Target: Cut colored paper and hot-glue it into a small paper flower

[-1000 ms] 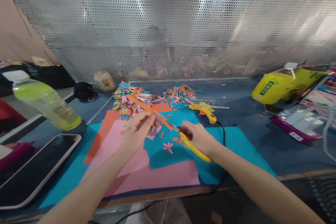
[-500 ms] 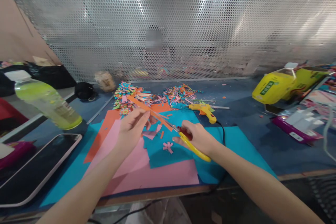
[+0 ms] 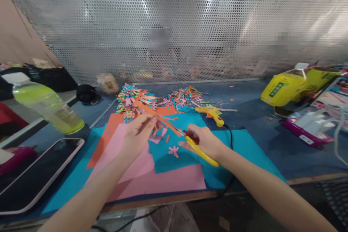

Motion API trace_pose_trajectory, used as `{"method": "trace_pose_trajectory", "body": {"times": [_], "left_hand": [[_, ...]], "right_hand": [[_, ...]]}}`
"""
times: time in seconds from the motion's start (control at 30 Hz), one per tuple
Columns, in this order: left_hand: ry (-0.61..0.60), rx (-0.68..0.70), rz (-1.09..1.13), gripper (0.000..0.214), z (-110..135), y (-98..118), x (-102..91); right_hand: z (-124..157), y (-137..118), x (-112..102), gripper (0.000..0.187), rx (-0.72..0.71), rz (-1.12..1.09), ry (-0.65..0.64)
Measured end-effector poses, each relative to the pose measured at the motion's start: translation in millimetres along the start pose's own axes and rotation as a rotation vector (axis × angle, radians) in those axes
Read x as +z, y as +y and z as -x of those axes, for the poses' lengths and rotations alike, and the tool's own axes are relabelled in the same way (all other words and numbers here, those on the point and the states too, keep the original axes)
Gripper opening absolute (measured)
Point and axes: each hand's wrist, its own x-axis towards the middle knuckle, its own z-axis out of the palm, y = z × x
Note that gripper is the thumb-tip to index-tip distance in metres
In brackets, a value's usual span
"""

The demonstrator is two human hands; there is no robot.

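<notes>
Between its thumb and fingers my left hand [image 3: 141,128] pinches a long orange paper strip [image 3: 170,126]. My right hand [image 3: 202,139] is closed around a pair of scissors [image 3: 199,152] with yellow handles, the blades pointing left along the strip. A small pink paper flower [image 3: 174,151] lies on the blue paper [image 3: 187,163] below the blades. Little pink and orange scraps rest by the strip. Under my left forearm are pink sheets [image 3: 136,168] and an orange sheet [image 3: 101,145].
Fringed paper pieces [image 3: 133,98] and a heap of thin clippings [image 3: 186,96] lie behind my hands. A yellow glue gun [image 3: 212,113] with a black cord sits right of them. At left are a bottle [image 3: 47,103] and a phone [image 3: 40,175]; yellow containers [image 3: 284,85] stand at right.
Both hands hold nearly the same place, with the scissors still at the orange strip. A curled orange sliver now shows beside the blades. The view has shifted slightly.
</notes>
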Motion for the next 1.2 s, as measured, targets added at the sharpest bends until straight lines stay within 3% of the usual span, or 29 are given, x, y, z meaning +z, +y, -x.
{"method": "trace_pose_trajectory", "body": {"times": [0.6,0.97,1.2], "left_hand": [[-0.078,-0.026,-0.065,0.021,1.1,3.1,1.4],[-0.003,0.059,-0.108,0.016,2.0,3.4,-2.8],[-0.007,0.041,-0.097,0.019,2.0,0.7,-2.5]], "right_hand": [[-0.3,0.4,0.0,0.038,-0.008,-0.016,0.011],[-0.2,0.4,-0.4,0.036,-0.01,-0.018,0.024],[-0.2,0.7,0.1,0.037,-0.005,-0.011,0.016]]}}
